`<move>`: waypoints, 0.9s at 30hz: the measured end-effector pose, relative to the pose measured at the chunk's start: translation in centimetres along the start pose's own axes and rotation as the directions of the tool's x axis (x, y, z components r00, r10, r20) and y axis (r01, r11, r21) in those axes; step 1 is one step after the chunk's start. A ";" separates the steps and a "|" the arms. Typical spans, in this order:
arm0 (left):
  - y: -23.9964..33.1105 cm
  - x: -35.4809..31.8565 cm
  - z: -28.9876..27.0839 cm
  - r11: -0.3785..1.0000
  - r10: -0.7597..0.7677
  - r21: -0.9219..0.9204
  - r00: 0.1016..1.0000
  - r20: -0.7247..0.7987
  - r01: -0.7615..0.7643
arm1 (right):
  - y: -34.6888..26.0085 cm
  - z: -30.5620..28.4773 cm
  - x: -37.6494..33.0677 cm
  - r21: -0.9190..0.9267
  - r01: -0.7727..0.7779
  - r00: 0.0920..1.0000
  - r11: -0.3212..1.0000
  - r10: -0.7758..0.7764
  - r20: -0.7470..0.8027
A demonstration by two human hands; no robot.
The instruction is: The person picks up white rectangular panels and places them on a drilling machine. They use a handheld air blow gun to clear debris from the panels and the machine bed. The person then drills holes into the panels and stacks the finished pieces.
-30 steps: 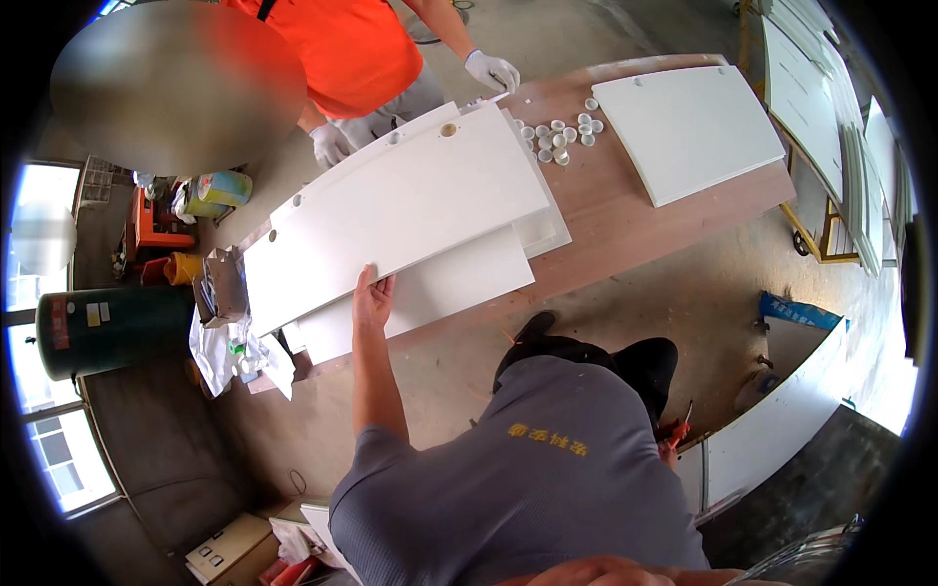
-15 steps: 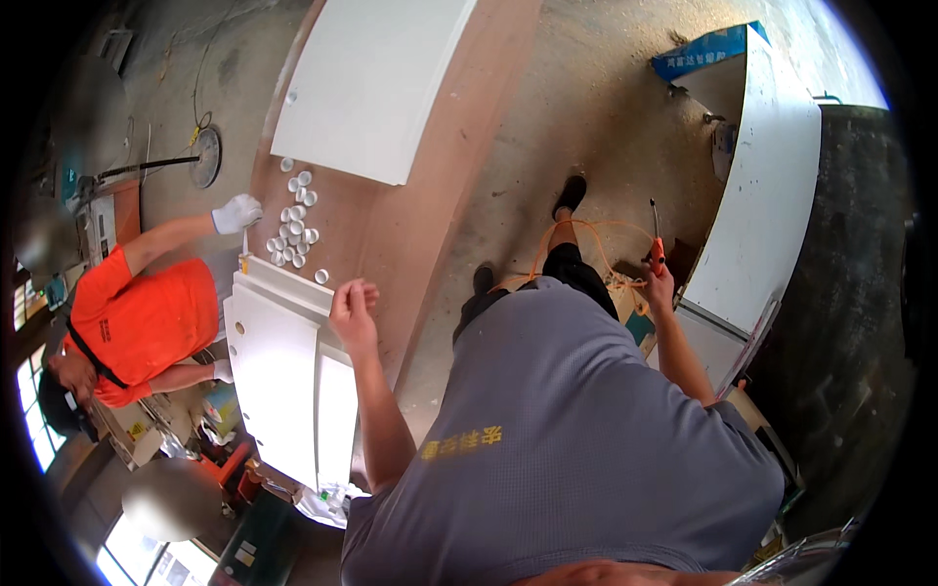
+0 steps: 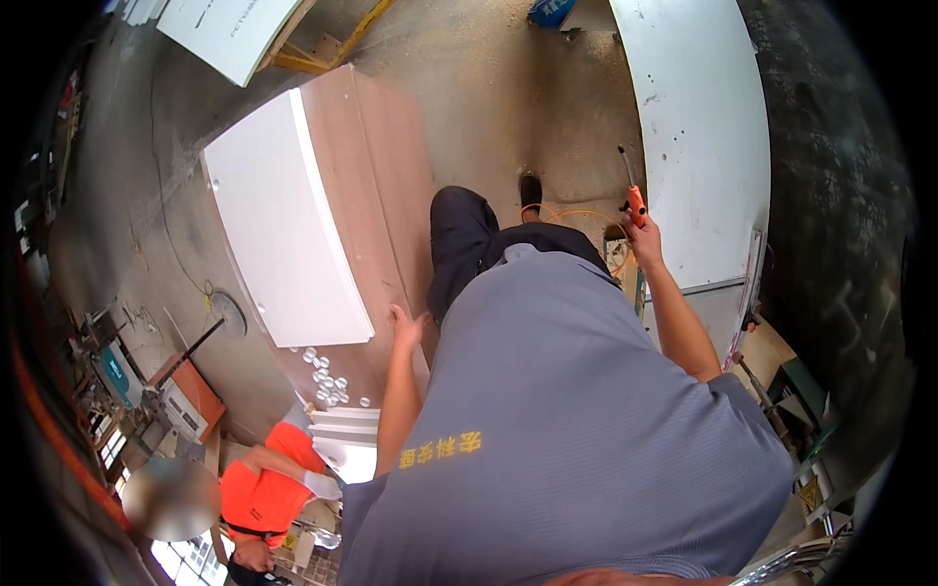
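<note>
My right hand (image 3: pixel 641 242) is closed around an air blow gun (image 3: pixel 637 205) with an orange handle and a long thin metal nozzle pointing up and away. An orange air hose (image 3: pixel 576 212) trails from it near my legs. Fingers apart and holding nothing, my left hand (image 3: pixel 407 327) hangs by the near edge of the brown worktable (image 3: pixel 386 186). Whether it touches that edge I cannot tell. White panels (image 3: pixel 283 225) lie stacked on the worktable, and several small white round cups (image 3: pixel 330 381) are scattered beyond my left hand.
On the right stands a long white board (image 3: pixel 694 127). A co-worker in an orange shirt (image 3: pixel 269 493) and white gloves is at the lower left, beside more white panels (image 3: pixel 344 449). A white board on a wooden frame (image 3: pixel 230 39) stands at the far left.
I have moved along the worktable, so the co-worker and the white cups now appear lower in view. My left hand has lowered and its fingers have spread. My right hand still grips the blow gun.
</note>
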State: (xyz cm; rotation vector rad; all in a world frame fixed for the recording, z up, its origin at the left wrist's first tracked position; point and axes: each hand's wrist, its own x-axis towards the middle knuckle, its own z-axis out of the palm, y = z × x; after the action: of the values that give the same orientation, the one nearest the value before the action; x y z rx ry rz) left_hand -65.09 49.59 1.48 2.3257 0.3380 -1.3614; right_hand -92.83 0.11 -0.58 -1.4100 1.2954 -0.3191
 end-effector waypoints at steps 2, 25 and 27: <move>1.5 -1.3 -1.0 0.999 -0.034 -0.003 0.998 0.058 0.034 | 1.4 1.3 1.1 -0.071 0.051 0.998 0.996 -0.049 0.029; 41.7 17.3 -18.0 0.664 0.687 0.607 0.676 -0.266 -0.436 | -24.5 15.1 18.3 -0.055 -0.377 0.903 0.925 0.380 0.201; 43.0 16.5 -18.7 0.701 0.615 0.607 0.747 -0.252 -0.373 | -33.8 17.2 21.4 -0.470 -0.245 0.866 0.848 0.409 0.287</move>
State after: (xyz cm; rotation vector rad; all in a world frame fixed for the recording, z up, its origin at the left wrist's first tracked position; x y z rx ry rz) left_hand -24.96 20.51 5.24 2.8549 -0.6236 -0.6780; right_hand -54.52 -16.48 11.95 -1.4689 1.2962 0.4837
